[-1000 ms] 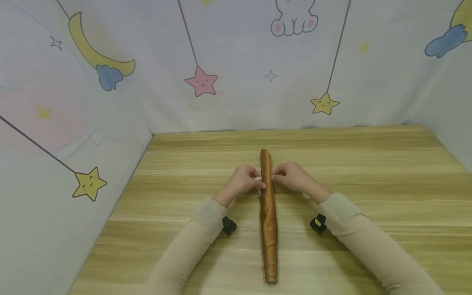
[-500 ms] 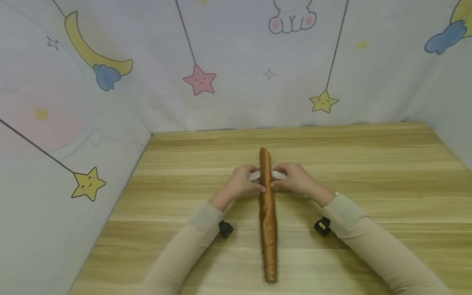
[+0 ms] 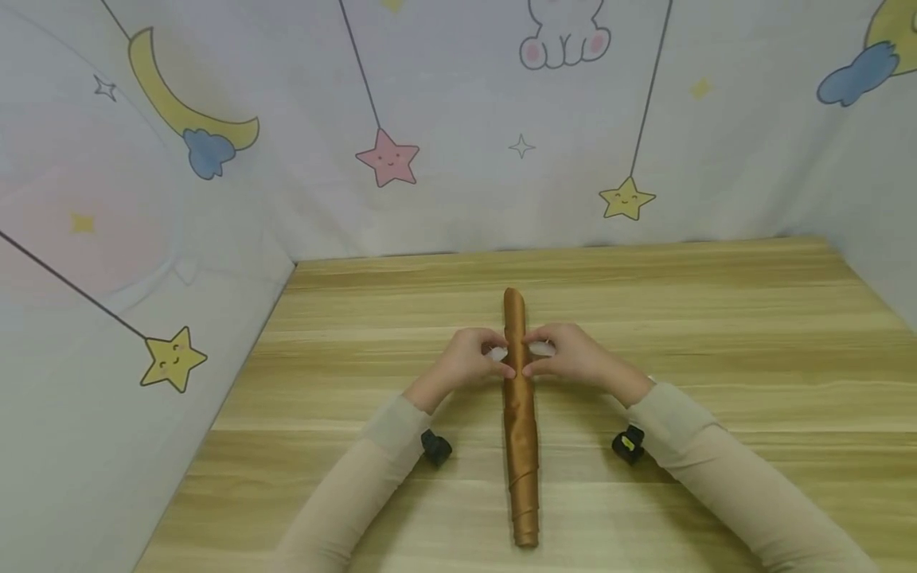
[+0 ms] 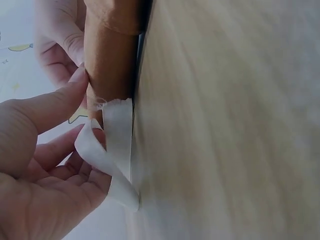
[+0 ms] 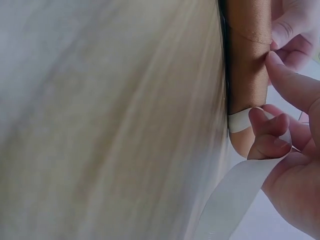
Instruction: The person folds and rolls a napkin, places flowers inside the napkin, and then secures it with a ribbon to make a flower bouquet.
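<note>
A long roll of shiny brown fabric (image 3: 521, 446) lies lengthwise on the wooden table. A white ribbon (image 5: 225, 195) passes across it near its far end, showing on both sides. On the left side of the roll, my left hand (image 3: 469, 356) has its thumb and forefinger at the fabric, while its other fingers curl against the ribbon. One frayed ribbon end (image 4: 119, 106) shows beside the roll in the left wrist view. Opposite it, my right hand (image 3: 576, 354) sets its thumb at the roll; curled fingers grip the ribbon, whose tail trails below in the right wrist view.
The wooden table (image 3: 716, 318) extends around the roll on both sides. Behind and to the left stand white cloth walls (image 3: 458, 207) printed with stars and a moon. Small black devices (image 3: 629, 443) sit at both wrists.
The hands have loosened from a tight pinch beside the roll, and more ribbon shows within them. Both thumbs have slid slightly toward me along the fabric. The roll stays in place.
</note>
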Action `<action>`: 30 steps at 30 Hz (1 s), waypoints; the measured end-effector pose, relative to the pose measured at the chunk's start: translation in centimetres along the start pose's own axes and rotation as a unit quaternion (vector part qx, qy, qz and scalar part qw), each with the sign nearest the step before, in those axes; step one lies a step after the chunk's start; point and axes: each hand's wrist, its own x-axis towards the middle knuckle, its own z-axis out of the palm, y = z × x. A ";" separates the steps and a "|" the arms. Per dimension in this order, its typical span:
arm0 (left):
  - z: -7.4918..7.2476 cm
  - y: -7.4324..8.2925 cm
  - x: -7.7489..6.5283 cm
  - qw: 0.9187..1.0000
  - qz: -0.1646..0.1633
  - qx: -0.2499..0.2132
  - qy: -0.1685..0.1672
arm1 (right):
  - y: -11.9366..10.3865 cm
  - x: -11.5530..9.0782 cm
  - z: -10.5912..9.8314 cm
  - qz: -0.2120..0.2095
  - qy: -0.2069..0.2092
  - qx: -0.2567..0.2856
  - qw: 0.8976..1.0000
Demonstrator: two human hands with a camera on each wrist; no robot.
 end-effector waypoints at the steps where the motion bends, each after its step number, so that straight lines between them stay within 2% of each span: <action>1: 0.0 0.0 -0.1 1.000 -0.005 -0.003 -0.004 | 0.0 0.0 0.0 0.001 0.000 0.001 1.000; 6: 0.1 -0.1 -0.4 0.999 -0.021 -0.024 -0.008 | 0.1 -0.1 0.1 0.009 0.003 0.002 1.000; 11: 0.7 -0.2 -0.6 0.998 -0.035 -0.053 0.016 | -0.1 -0.1 0.4 0.017 0.010 0.000 1.000; 15: 1.1 0.0 -0.8 0.997 -0.033 -0.070 0.032 | -0.3 -0.2 0.5 0.011 0.018 -0.006 1.000; 21: 1.2 0.4 -1.1 0.997 -0.022 -0.063 0.039 | -0.6 -0.4 0.7 -0.001 0.019 -0.003 1.000; 27: 1.1 0.4 -1.3 0.999 -0.002 -0.047 0.026 | -0.7 -0.6 0.9 -0.006 0.016 0.002 1.000; 30: 1.1 0.2 -1.4 0.999 -0.002 -0.044 0.019 | -0.7 -0.6 0.9 -0.017 0.014 -0.008 1.000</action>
